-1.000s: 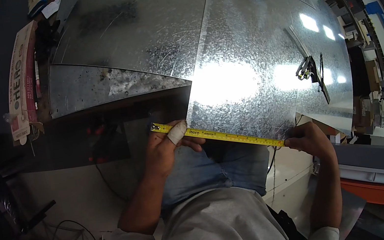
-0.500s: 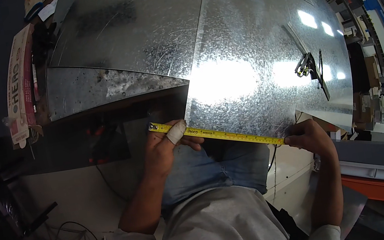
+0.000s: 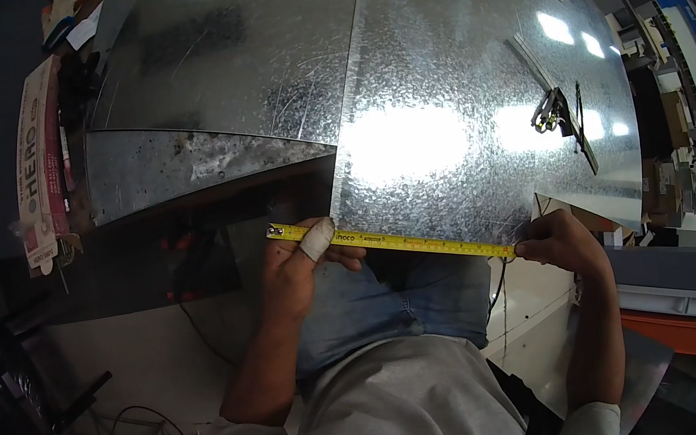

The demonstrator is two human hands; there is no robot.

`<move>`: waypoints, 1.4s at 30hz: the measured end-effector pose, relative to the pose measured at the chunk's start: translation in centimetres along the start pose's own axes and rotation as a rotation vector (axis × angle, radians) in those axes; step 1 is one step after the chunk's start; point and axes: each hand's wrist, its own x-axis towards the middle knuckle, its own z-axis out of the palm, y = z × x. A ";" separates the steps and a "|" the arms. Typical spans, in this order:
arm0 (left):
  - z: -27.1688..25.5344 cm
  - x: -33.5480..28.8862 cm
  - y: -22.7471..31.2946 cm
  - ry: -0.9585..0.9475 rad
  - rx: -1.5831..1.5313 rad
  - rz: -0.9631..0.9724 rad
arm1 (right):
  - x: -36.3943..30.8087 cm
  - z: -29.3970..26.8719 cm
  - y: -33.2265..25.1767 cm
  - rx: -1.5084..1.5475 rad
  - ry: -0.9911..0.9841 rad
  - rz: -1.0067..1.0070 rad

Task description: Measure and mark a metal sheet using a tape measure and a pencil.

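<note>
A yellow measuring tape blade (image 3: pixel 424 245) is stretched along the near edge of a shiny galvanized metal sheet (image 3: pixel 420 36). My left hand (image 3: pixel 290 282) is closed on the blade close to its hooked end, which sticks out past the sheet's left corner. White wrapping covers the thumb, which presses on top of the blade. At the right, my right hand (image 3: pixel 566 243) pinches the blade near the sheet's corner, fingers bent together. Whether a tape case sits inside that hand is hidden.
A second metal sheet (image 3: pixel 225 56) lies at the left. On the right of the sheet are a long metal strip (image 3: pixel 534 64) and dark tools with yellowish parts (image 3: pixel 550 111). A long cardboard box (image 3: pixel 41 164) stands far left; an orange-and-grey bin (image 3: pixel 689 329) is at right.
The view has shifted slightly. Both hands keep their hold on the tape blade, which stays along the sheet's near edge.
</note>
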 end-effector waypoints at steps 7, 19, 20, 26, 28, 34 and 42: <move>0.0 0.0 0.0 -0.028 -0.041 0.013 | 0.0 0.0 0.1 -0.010 -0.001 -0.002; -0.3 0.0 -0.8 0.067 -0.018 0.056 | 0.2 -0.1 1.4 -0.024 0.002 -0.076; -0.3 -0.1 -0.7 0.093 -0.019 0.036 | 0.4 -0.1 1.5 -0.048 -0.014 -0.070; -0.4 -0.2 -0.4 0.159 0.026 -0.002 | 0.6 -0.3 2.0 0.008 -0.036 -0.109; -0.6 -0.1 -0.5 0.165 0.000 0.011 | 0.6 -0.3 2.1 -0.021 -0.015 -0.154; -0.7 -0.2 -0.4 0.201 0.037 0.019 | 0.5 -0.5 2.4 -0.071 0.014 -0.211; -0.6 -0.3 -0.3 0.242 0.072 0.044 | 1.5 -0.3 3.3 -0.031 -0.017 -0.260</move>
